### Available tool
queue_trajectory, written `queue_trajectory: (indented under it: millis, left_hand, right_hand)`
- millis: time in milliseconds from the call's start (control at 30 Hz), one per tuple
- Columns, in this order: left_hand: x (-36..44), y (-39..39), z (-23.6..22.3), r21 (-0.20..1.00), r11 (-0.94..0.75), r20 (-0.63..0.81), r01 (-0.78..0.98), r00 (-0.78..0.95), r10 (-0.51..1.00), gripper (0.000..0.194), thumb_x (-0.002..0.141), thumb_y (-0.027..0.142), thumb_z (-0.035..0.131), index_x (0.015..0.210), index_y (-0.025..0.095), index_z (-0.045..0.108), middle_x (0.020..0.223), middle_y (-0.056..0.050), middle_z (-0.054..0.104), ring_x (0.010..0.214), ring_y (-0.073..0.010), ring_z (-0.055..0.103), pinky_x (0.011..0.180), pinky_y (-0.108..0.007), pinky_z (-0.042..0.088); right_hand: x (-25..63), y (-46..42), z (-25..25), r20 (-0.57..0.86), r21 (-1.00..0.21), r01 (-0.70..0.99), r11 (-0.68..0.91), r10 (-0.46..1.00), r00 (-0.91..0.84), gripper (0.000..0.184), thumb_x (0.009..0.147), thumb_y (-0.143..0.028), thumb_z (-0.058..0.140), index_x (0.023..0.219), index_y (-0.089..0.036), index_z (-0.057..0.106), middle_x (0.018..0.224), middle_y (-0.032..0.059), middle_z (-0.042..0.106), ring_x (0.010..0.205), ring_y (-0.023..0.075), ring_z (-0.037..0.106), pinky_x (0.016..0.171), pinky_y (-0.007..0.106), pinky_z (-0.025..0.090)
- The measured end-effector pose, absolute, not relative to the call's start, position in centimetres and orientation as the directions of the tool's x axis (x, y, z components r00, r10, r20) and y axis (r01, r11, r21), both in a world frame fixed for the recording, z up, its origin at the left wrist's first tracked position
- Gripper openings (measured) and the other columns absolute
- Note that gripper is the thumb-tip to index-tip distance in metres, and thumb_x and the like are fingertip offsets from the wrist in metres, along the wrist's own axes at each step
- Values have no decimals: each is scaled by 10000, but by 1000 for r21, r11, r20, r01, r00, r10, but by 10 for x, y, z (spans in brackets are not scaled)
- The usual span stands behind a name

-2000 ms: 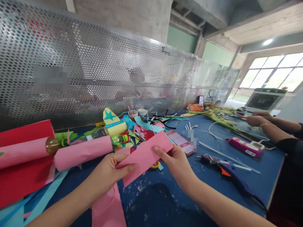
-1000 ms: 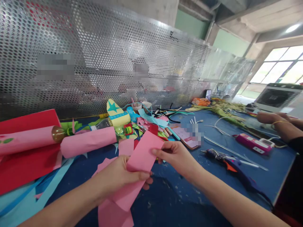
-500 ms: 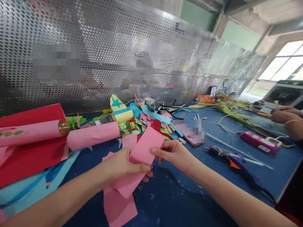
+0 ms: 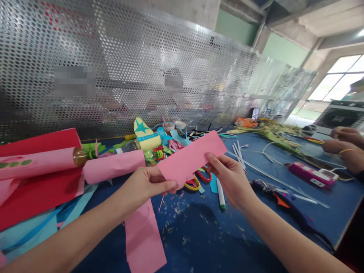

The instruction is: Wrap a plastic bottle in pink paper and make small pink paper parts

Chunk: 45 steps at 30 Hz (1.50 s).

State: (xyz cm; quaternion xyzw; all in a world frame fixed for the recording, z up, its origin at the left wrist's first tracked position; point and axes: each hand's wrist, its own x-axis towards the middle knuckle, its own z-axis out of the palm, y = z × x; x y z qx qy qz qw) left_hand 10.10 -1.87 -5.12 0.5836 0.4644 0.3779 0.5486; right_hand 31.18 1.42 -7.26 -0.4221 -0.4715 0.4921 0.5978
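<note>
I'm seeing the left hand [image 4: 149,183] and right hand [image 4: 231,176] pinching paper [image 4: 191,156], thumbs against fingers; I'm suspecting uneven pulling could crease it.

Daylight whitens the window [image 4: 337,84], beyond and right of the held pink paper [image 4: 190,157]; behind it the metal screen [image 4: 131,68] gleams hazily; below it, a soft shadow [image 4: 196,218] darkens the surface [image 4: 210,250].

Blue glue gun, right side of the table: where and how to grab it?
I'd take the glue gun by its handle, behind the orange trigger, coming from above at the near right. The handle slants that way; the front end points left, partly behind the right hand. The cord leaves the handle's end, so grip short of it.
</note>
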Motion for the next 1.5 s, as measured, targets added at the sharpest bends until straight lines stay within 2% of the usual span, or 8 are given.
queue_trajectory:
  millis: [100, 267, 433, 633, 833, 967, 1333, 1500]
  left_hand:
    - [104, -19, -60, 995, 33, -58, 97, 265, 962, 149, 655, 258, 779, 791, 198, 765, 739, -20, 752, 678, -164, 662, 669, -261, 495]
    - [98, -12, -73, 977, 163, -200, 140, 316, 927, 214, 592, 328, 841, 713, 184, 740, 639, -17, 739, 644, -173, 679, 652, -257, 507]
    - [99, -15, -69, 933, 331, -260, -142, 371, 892, 507, 665, 630, 726, 906, 183, 735, 882, -83, 770, 869, -211, 705, 811, -294, 523]
    - [110, -27, -68, 963, 270, -252, -11, 326, 911, 350, 603, 447, 841, 756, 146, 748, 726, -31, 736, 685, -166, 666, 694, -256, 524]
    - [107, -22, -72, 970, 162, -131, -184, 170, 977, 250, 661, 368, 819, 814, 177, 771, 844, -39, 767, 795, -207, 693, 826, -324, 534]
    - [103, -17, -74, 962, 122, -102, -245, 90, 991, 251, 670, 376, 815, 816, 176, 772, 890, -49, 770, 821, -207, 687, 795, -303, 537]
    - [99, -16, -67, 956, 66, -87, -285, -61, 994, 223, 682, 345, 803, 812, 191, 709, 801, -5, 749, 757, -178, 676, 685, -252, 524]
    - [106, -25, -63, 947, 50, -59, -319, -18, 998, 173, 700, 315, 787, 786, 187, 710, 807, -3, 738, 804, -190, 672, 739, -260, 532]
  right_hand:
    - [311, 17, -76, 153, -959, -223, 174, 982, 109, 363, 617, -520, 804, 702, -186, 691, 685, 10, 634, 614, 125, 509, 592, 264, 436]
    - [320, 25, -76, 176, -944, -256, 210, 973, 149, 422, 659, -601, 721, 842, -237, 610, 814, -2, 611, 721, 150, 556, 629, 258, 492]
    - [312, 19, -78, 114, -984, -148, 96, 986, -118, 424, 649, -609, 737, 751, -222, 596, 658, -37, 543, 577, 125, 513, 499, 231, 451]
    - [294, 7, -90, 64, -998, -6, 67, 929, -364, 508, 669, -698, 664, 672, -201, 558, 632, -38, 523, 555, 116, 473, 524, 252, 441]
    - [291, -2, -92, 32, -997, 46, 62, 879, -476, 480, 684, -665, 681, 732, -202, 564, 700, -19, 553, 661, 152, 533, 621, 286, 464]
    - [289, -5, -91, 26, -995, 73, 69, 878, -479, 396, 677, -551, 752, 662, -210, 551, 618, -44, 519, 580, 129, 498, 566, 262, 441]
    - [291, -13, -96, -109, -986, 168, -10, 800, -590, 375, 712, -542, 712, 654, -219, 531, 541, -30, 600, 486, 153, 600, 508, 272, 484]
    - [289, -18, -93, 68, -966, 163, 203, 801, -595, 259, 834, -449, 631, 807, -193, 602, 726, 0, 602, 661, 144, 561, 576, 246, 413]
